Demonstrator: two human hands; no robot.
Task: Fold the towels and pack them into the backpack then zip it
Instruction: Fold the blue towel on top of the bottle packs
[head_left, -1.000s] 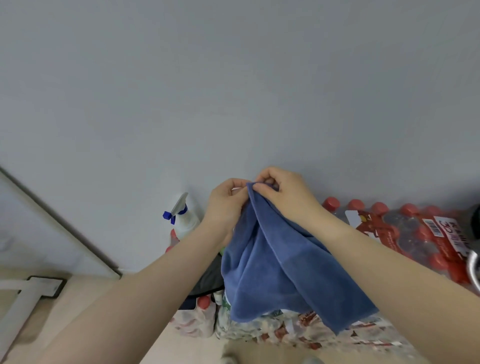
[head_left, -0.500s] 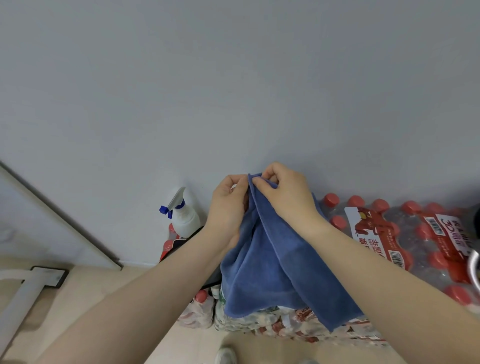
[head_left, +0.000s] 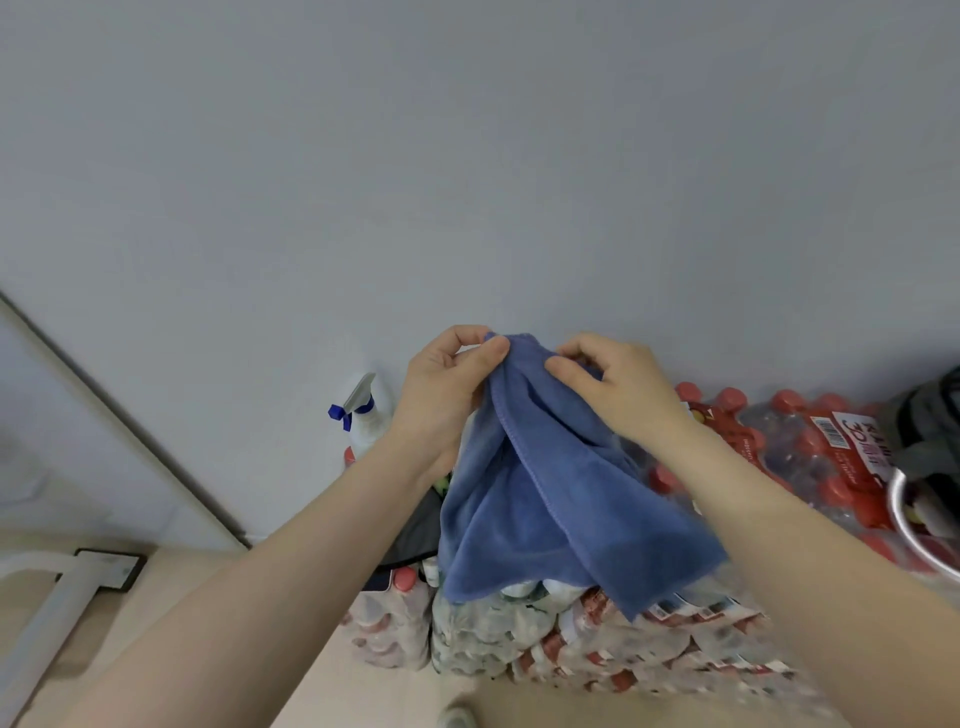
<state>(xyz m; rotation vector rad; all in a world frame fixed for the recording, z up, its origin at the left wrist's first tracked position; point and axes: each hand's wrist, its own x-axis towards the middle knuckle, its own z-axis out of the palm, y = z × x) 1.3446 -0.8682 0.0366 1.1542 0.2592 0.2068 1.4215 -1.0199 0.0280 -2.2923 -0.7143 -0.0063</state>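
Up in front of the pale grey wall (head_left: 467, 156), both hands hold a blue towel (head_left: 540, 499) by its top edge, so the cloth hangs with its long axis running downward and its lower corners pointing at the floor. The left hand (head_left: 447, 395) pinches one end of that edge between thumb and curled forefinger; the right hand (head_left: 618, 384) pinches the edge just beside it, thumb and fingers curled onto the cloth, the two grips near one another with a short span of towel between them. A stitched hem runs down the middle of the hanging folds. Below and behind the towel lie shrink-wrapped packs of red-capped water bottles (head_left: 810, 447), stacked against the wall. A white spray bottle (head_left: 366, 421) with a blue trigger stands just left of the left wrist.
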